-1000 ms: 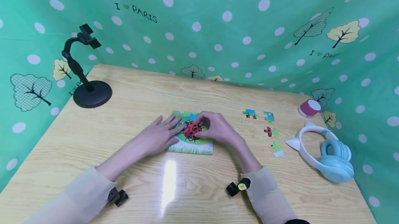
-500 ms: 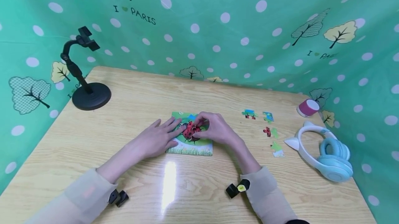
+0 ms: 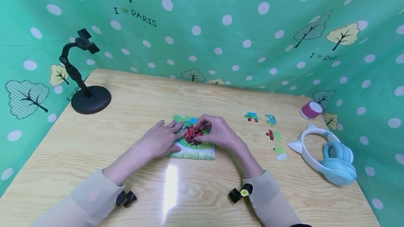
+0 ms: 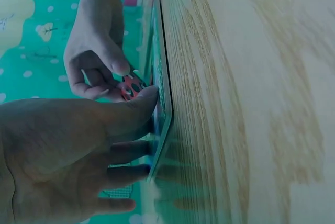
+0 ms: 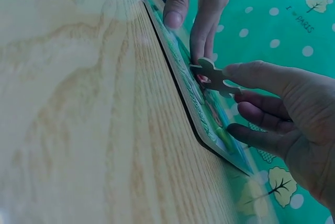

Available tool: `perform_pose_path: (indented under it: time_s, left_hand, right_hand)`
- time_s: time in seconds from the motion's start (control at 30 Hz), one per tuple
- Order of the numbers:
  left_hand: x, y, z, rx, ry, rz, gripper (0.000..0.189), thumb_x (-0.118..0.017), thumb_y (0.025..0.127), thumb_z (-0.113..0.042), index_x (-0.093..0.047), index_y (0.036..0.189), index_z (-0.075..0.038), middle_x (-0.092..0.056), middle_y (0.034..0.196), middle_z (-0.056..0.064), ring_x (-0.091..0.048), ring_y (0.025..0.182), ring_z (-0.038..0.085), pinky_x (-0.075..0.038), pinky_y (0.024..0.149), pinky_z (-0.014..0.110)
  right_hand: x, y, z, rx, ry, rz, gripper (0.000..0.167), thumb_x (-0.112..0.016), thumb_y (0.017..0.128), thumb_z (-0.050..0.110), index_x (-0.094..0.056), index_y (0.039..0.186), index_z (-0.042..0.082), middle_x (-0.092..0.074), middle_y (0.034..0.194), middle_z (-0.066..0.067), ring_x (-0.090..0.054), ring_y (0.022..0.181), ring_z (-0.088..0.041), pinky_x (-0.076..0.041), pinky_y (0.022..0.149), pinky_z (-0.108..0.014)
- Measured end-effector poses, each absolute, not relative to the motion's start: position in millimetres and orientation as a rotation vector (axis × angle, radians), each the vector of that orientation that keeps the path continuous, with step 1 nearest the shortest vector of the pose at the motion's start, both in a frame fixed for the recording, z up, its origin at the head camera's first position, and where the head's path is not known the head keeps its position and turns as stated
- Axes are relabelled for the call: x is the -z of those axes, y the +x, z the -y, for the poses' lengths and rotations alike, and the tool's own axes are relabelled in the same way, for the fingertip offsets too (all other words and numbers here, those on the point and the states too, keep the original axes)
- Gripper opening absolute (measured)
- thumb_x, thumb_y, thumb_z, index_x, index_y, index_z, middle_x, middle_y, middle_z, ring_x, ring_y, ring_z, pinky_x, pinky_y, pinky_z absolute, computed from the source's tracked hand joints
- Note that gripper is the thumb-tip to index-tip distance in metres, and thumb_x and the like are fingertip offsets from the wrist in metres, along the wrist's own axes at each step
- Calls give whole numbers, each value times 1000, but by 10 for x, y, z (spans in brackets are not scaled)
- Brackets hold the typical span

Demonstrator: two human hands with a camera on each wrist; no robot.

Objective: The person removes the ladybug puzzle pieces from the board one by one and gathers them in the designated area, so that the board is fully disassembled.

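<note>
A ladybug jigsaw board [image 3: 192,154] with a grassy green edge lies flat on the wooden table. My left hand [image 3: 159,140] rests on its left side with fingers spread and straight. With thumb and fingers, my right hand [image 3: 220,131] pinches a jigsaw piece [image 5: 212,79], which stands tilted over the board in the right wrist view. From the left wrist view, the red, black-spotted face of that jigsaw piece [image 4: 132,85] shows. Parts of the board are hidden under both hands.
Several loose jigsaw pieces [image 3: 280,152] lie right of the board. Beyond them are blue cat-ear headphones [image 3: 339,171] and a pink cylinder [image 3: 311,110]. A black stand [image 3: 91,99] occupies the back left. Polka-dot green fabric [image 3: 221,34] hangs behind the table.
The view has shifted slightly, so the scene sits a little lower. Both hands stay at the board, and the right hand keeps its pinch on the jigsaw piece.
</note>
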State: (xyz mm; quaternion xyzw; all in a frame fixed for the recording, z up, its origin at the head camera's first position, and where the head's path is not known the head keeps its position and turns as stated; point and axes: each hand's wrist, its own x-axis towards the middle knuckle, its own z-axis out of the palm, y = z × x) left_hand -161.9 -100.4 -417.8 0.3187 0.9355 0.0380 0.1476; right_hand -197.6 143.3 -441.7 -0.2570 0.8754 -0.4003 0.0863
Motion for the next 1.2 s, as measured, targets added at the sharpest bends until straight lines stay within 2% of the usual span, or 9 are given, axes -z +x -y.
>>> perform_pose_path:
  time_s: [0.23,0.47,0.57,0.7,0.83,1.2]
  left_hand:
    - [4198,-1614,1012,-113,913,-2691,70,-65,97,-47,-44,157,-17,-30,169,14,-34,154,40,-30,123,66]
    - [4203,-1620,1023,-113,916,-2687,69,-66,97,-46,-45,156,-17,-32,168,14,-35,154,40,-32,122,65]
    - [4198,-1620,1023,-126,900,-2690,69,-66,97,-46,-45,156,-17,-31,169,14,-35,154,40,-32,123,64]
    - [4185,-1620,1011,-157,896,-2692,69,-67,97,-45,-44,156,-17,-30,169,14,-33,155,40,-32,122,65]
    - [4171,-1622,1004,-193,868,-2690,69,-68,97,-43,-44,156,-18,-30,169,13,-32,155,39,-31,123,65]
    - [4198,-1630,1009,-227,860,-2679,69,-69,96,-42,-46,156,-17,-30,169,14,-32,155,40,-31,122,66]
  right_hand:
    - [4437,-1959,-1449,1279,-755,-2580,34,-90,78,16,-71,105,11,-74,100,-3,-70,96,-22,-62,94,-36]
    - [4342,-2009,-1575,1506,-651,-2536,36,-90,77,8,-72,107,11,-74,106,-5,-69,102,-34,-62,96,-44]
    - [4317,-2041,-1646,1482,-600,-2551,36,-90,78,12,-73,109,15,-74,108,-2,-70,106,-32,-60,100,-47]
    - [4281,-2068,-1786,1407,-494,-2591,37,-91,78,19,-74,110,25,-74,111,5,-70,113,-23,-55,106,-49]
    - [4242,-2101,-2009,1351,-461,-2638,39,-90,78,23,-73,113,29,-74,116,7,-67,118,-19,-51,110,-50]
    - [4267,-1966,-2895,1209,-414,-2808,38,-90,80,30,-74,113,24,-76,118,2,-65,119,-26,-47,111,-56]
